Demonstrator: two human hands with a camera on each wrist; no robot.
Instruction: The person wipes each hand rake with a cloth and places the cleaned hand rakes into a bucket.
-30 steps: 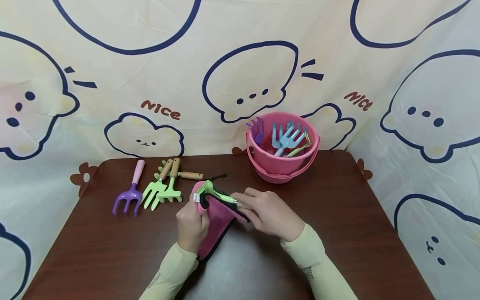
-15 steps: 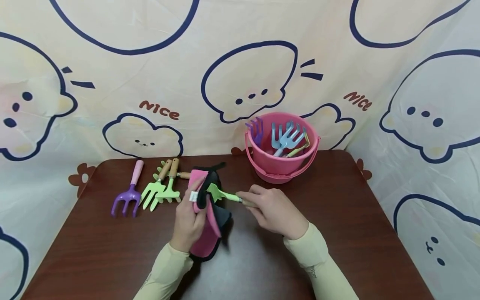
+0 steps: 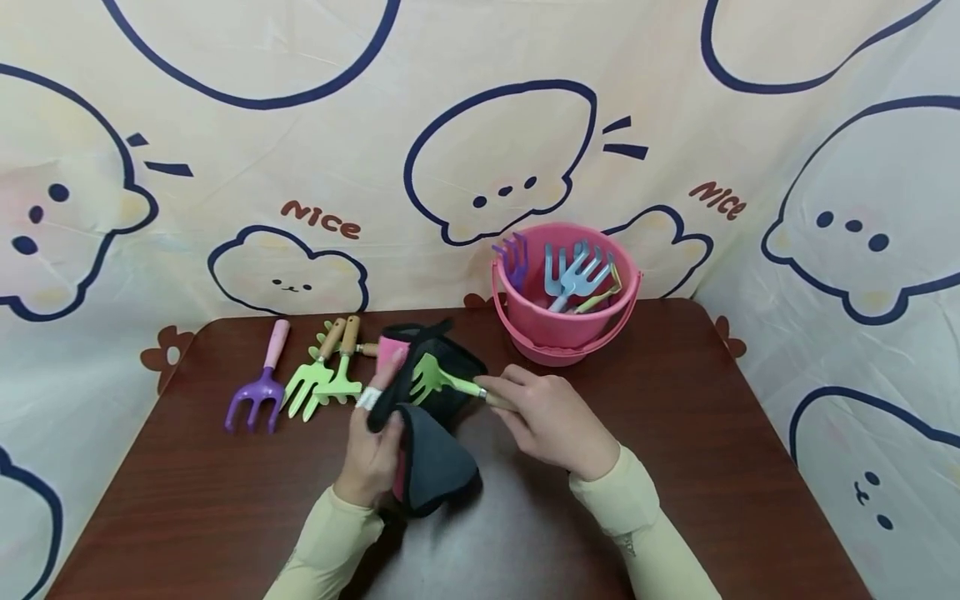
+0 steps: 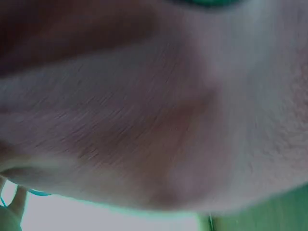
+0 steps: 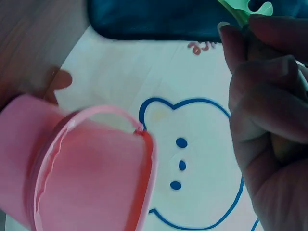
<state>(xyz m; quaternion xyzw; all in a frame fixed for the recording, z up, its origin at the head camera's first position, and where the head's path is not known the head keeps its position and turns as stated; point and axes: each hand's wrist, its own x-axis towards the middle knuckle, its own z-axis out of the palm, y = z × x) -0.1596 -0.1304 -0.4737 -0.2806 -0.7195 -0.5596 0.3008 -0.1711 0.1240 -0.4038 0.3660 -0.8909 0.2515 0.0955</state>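
Observation:
My left hand (image 3: 369, 458) holds a floppy fabric pouch (image 3: 438, 457), pink on one side and dark grey on the other, with black edging and a white label. The pouch hangs spread out, its dark side showing. A small light green garden fork (image 3: 429, 377) with a wooden handle is gripped by my right hand (image 3: 555, 425); its tines lie in front of the pouch's dark fabric. In the right wrist view the fingers curl round the handle, and part of the fork's green head (image 5: 245, 7) shows at the top. The left wrist view is filled by blurred skin.
A pink bucket (image 3: 555, 332) at the back right holds purple, light blue and green hand tools. Left of the hands lie a purple fork (image 3: 258, 390), a green fork (image 3: 307, 383) and a green rake (image 3: 341, 379) on the brown table (image 3: 675, 467). A patterned cloth hangs behind.
The pouch has turned and opened out from its pink side to its dark grey side in my left hand. The green fork has come out from against it, still in my right hand.

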